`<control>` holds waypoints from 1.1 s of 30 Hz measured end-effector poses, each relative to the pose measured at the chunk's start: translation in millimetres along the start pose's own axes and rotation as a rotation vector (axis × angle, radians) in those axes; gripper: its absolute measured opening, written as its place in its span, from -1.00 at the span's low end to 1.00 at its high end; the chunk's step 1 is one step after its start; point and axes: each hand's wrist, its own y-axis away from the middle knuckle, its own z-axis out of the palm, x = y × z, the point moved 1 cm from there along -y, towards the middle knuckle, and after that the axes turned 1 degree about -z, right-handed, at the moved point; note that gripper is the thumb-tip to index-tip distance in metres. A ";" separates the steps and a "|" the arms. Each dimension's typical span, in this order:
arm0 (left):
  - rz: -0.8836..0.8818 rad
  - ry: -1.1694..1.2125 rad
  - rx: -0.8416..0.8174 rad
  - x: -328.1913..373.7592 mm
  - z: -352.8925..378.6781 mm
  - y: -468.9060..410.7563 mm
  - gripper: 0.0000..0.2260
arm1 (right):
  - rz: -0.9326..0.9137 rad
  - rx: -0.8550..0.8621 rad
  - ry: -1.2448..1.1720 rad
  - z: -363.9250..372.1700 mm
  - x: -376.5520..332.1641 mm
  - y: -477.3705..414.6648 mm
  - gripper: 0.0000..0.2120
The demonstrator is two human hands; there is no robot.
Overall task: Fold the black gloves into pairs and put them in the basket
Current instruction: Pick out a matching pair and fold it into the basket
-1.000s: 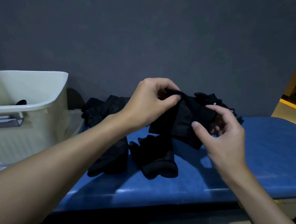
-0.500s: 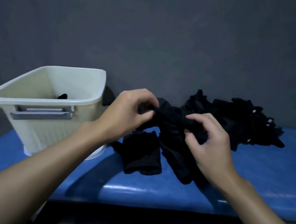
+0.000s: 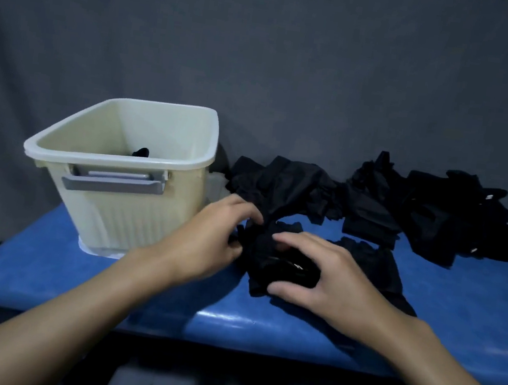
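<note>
A grey wall (image 3: 265, 48) backs a blue padded bench (image 3: 41, 274), where a person works a folded bundle of black gloves (image 3: 270, 256) between two bare hands. The bundle lies on the bench near its front edge. The left hand (image 3: 207, 244) pinches its left side with curled fingers. The right hand (image 3: 331, 280) arches over the top, thumb tucked against the near side, gripping it. Half a second ago both hands held the bundle up off the padding; now it is pressed down onto the bench.

To the left, close beside the left hand, stands a cream basket (image 3: 133, 215) with a grey handle, between the bundle and the bench's far left end. A loose pile of black gloves (image 3: 421, 214) sprawls along the wall behind and to the right. One flat glove (image 3: 378, 267) lies just beyond the right hand. The dark tip of a stowed glove (image 3: 141, 152) shows above the basket's front rim.
</note>
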 end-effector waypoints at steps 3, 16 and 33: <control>-0.090 0.014 -0.125 -3.7 1.5 7.4 -0.51 | 0.074 -0.029 0.000 -4.5 2.8 3.4 -0.27; -0.192 0.062 -0.302 10.0 14.2 14.7 -0.40 | 0.293 -0.151 0.216 -29.3 25.8 23.2 -0.10; -0.187 0.084 -0.176 5.5 21.4 16.1 -0.55 | 0.286 0.027 0.070 -39.3 28.7 9.7 -0.62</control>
